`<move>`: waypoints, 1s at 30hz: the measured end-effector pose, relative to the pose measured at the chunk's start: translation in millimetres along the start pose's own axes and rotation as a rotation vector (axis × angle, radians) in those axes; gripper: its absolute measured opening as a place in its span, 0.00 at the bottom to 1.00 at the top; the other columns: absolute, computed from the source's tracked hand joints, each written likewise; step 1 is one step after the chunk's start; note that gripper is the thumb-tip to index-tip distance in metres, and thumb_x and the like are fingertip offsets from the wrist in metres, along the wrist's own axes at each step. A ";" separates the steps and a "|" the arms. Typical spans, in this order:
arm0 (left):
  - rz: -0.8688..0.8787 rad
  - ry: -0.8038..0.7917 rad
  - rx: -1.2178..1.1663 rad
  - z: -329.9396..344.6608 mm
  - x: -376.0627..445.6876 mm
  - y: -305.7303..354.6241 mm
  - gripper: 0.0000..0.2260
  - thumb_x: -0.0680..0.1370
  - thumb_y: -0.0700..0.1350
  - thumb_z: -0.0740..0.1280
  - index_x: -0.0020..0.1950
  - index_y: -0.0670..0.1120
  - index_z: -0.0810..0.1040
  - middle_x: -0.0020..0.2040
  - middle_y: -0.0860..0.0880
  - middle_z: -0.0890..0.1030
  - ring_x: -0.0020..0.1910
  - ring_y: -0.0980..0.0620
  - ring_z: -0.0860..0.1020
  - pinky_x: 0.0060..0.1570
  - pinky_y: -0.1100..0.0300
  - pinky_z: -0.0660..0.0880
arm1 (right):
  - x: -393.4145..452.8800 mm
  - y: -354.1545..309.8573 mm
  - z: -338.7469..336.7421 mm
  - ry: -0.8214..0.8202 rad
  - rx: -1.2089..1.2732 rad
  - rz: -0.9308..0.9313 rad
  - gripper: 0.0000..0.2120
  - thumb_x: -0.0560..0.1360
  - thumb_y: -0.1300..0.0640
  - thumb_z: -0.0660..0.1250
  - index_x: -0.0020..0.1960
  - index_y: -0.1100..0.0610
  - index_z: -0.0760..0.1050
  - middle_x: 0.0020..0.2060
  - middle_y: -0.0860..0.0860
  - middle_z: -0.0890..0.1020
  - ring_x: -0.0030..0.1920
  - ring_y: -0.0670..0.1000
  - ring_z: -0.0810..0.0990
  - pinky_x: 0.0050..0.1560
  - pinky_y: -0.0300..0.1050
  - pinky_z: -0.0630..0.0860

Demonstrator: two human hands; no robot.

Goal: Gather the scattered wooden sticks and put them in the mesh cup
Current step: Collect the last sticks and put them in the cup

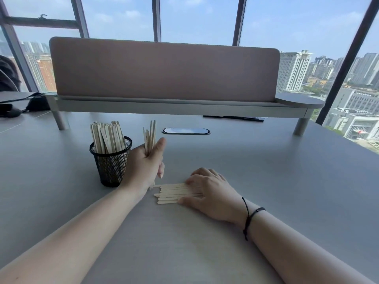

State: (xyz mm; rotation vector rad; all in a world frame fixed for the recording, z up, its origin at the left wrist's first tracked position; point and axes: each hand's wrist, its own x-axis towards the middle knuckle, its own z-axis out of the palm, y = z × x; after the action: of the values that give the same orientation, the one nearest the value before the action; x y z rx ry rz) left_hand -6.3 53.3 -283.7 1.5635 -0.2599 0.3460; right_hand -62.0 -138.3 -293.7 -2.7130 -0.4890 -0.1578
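Observation:
A black mesh cup (111, 162) stands on the grey table (266, 171), left of centre, with several wooden sticks upright in it. My left hand (146, 167) is just right of the cup and grips a small upright bundle of sticks (150, 136); their lower ends touch the table. Several more sticks (174, 192) lie side by side on the table in a flat row. My right hand (209, 191) rests on their right ends, fingers spread over them and thumb along the nearest stick.
A raised shelf with a pink divider panel (164, 68) spans the back of the table on metal legs (59, 119). An oval cable port (185, 131) sits behind the hands. Black items (12, 108) lie at the far left. A black pen (233, 118) rests under the shelf.

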 end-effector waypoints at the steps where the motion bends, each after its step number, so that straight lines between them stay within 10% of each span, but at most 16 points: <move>1: 0.002 -0.008 0.003 1.3 -1.2 -0.3 0.25 0.78 0.60 0.67 0.25 0.49 0.70 0.22 0.48 0.71 0.22 0.46 0.71 0.30 0.54 0.70 | 0.5 -0.5 -1.9 -0.008 0.007 0.012 0.28 0.71 0.31 0.66 0.65 0.45 0.74 0.62 0.43 0.72 0.65 0.47 0.67 0.69 0.45 0.62; 21: -0.086 -0.053 -0.114 9.1 -10.0 5.2 0.22 0.81 0.47 0.67 0.32 0.49 0.60 0.24 0.52 0.59 0.22 0.53 0.55 0.28 0.55 0.52 | -0.8 -3.3 -26.0 -0.168 0.154 0.180 0.23 0.67 0.44 0.78 0.59 0.51 0.80 0.41 0.41 0.75 0.43 0.44 0.75 0.43 0.37 0.71; 30: -0.097 0.011 -0.134 10.0 -9.9 6.3 0.21 0.81 0.45 0.68 0.32 0.46 0.62 0.25 0.48 0.62 0.22 0.52 0.59 0.25 0.59 0.59 | -4.7 -3.7 -25.9 -0.164 0.173 0.161 0.21 0.68 0.47 0.77 0.59 0.50 0.78 0.48 0.45 0.80 0.45 0.45 0.77 0.44 0.36 0.72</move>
State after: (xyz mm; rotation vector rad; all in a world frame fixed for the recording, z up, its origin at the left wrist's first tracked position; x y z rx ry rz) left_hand -17.3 42.7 -281.6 1.4366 -0.1940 0.2565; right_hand -68.8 -146.5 -269.4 -2.5920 -0.3120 0.1446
